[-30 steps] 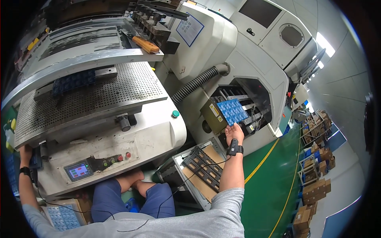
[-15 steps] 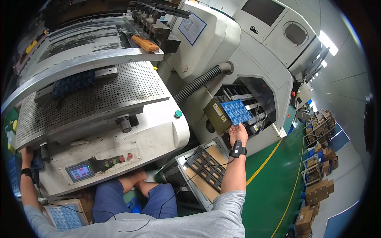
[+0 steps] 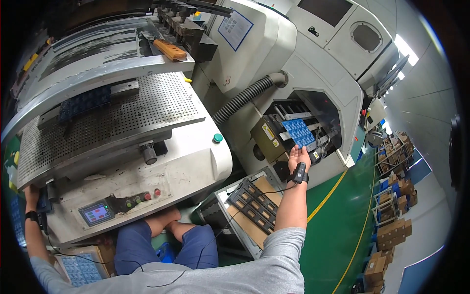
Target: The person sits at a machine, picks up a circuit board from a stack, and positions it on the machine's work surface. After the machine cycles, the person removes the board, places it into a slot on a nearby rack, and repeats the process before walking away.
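A blue circuit board panel (image 3: 298,132) with a repeated pattern lies over the rails in the opening of the white machine at my right. My right hand (image 3: 299,156), palm up, grips its near corner. At the far left, my left hand (image 3: 31,196) reaches past the corner of the printing machine, its fingers hidden behind the machine's edge. A dark blue piece (image 3: 44,202) shows just beside that hand. Another blue panel (image 3: 84,102) rests on the metal bars over the perforated plate (image 3: 161,105), below the frame.
A framed screen (image 3: 103,63) with an orange-handled scraper (image 3: 170,49) sits above the plate. The control panel (image 3: 96,213) faces me. A black slotted rack (image 3: 252,205) stands between the machines. More blue panels (image 3: 81,268) lie at lower left. A ribbed hose (image 3: 245,98) runs nearby.
My right hand has moved a little right and farther in, carrying the blue panel deeper over the rails. The view has shifted slightly; my left hand stays by the machine's edge.
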Tool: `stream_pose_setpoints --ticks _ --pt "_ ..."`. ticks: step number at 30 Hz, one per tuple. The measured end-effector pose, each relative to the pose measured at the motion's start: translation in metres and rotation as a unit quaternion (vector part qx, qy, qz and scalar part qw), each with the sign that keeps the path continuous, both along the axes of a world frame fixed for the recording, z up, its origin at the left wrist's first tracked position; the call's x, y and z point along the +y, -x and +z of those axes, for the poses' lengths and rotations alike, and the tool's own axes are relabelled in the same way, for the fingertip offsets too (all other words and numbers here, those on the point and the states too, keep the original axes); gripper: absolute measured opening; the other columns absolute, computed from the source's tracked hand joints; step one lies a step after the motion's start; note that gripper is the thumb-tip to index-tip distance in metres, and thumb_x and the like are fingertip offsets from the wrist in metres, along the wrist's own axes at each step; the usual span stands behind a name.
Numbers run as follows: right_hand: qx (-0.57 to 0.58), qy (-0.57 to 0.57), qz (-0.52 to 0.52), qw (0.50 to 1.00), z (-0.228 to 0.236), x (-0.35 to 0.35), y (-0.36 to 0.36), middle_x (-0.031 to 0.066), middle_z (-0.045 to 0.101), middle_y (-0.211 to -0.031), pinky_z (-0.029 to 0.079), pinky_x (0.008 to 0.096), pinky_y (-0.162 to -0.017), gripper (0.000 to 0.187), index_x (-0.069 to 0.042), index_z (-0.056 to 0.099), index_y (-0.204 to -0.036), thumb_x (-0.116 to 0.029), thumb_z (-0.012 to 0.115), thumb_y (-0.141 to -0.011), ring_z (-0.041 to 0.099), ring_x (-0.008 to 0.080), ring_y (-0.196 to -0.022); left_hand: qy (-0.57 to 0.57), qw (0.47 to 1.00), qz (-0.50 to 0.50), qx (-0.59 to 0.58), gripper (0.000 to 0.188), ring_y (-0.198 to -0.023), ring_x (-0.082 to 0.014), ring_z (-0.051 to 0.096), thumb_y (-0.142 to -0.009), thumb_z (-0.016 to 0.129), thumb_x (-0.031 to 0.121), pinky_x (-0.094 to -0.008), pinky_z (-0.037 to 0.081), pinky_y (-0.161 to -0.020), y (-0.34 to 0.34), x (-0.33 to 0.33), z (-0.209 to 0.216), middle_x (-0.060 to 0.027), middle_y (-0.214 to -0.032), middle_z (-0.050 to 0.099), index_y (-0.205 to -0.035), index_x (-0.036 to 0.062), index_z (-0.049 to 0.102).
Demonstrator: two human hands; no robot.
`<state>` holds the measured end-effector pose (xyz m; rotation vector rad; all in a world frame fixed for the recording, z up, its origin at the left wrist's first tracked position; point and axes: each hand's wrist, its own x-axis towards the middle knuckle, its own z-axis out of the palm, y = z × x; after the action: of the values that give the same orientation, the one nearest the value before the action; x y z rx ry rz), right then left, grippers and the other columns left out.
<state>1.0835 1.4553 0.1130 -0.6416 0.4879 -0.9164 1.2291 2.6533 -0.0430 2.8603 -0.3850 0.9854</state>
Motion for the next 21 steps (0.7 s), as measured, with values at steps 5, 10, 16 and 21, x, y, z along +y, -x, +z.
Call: stream_pose_setpoints --ticks 5,10,16,21 --pt "-0.039 -0.036 -0.051 0.997 0.003 0.002 -0.01 0.0182 0.057 -0.11 0.058 0.0424 -0.086 0.02 0.003 0.051 -0.111 -0.014 0.051 -0.1 0.063 0.0297 -0.101 0.01 1.0 -0.007 -0.016 0.039 -0.111 -0.0445 0.055 -0.08 0.06 -0.001 -0.0462 0.043 -0.098 -0.002 0.004 -0.001 -0.0253 -0.116 0.061 -0.119 -0.0011 0.058" --pt "-0.052 0.007 -0.025 0.998 0.004 0.006 0.004 0.0199 0.056 -0.119 0.053 0.0448 -0.096 0.035 0.006 0.047 -0.12 -0.023 0.051 -0.1 0.061 0.0321 -0.107 0.009 1.0 0.01 -0.012 0.039 -0.111 -0.0449 0.055 -0.079 0.059 -0.003 -0.0462 0.043 -0.097 -0.009 -0.009 -0.01 -0.0262 -0.115 0.061 -0.118 -0.0011 0.059" --pt "-0.008 -0.007 0.145 0.989 -0.054 0.049 0.026 0.013 0.064 -0.107 0.051 0.0433 -0.094 0.034 0.0 0.055 -0.117 -0.029 0.057 -0.098 0.061 0.0259 -0.104 -0.182 0.977 0.095 -0.057 0.014 -0.073 -0.0364 0.062 -0.08 0.061 0.016 -0.0469 0.049 -0.065 0.027 0.035 0.028 -0.0206 -0.078 0.063 -0.081 0.003 0.066" --pt "0.199 0.022 0.265 0.943 -0.093 0.166 0.106 0.0076 0.063 -0.097 0.05 0.0358 -0.085 0.029 -0.005 0.06 -0.113 -0.029 0.059 -0.097 0.06 0.0213 -0.086 -0.024 0.997 0.057 0.043 0.016 -0.085 -0.0418 0.063 -0.083 0.065 0.02 -0.0484 0.051 -0.072 0.026 -0.087 0.058 -0.0213 -0.089 0.067 -0.089 0.0057 0.068"
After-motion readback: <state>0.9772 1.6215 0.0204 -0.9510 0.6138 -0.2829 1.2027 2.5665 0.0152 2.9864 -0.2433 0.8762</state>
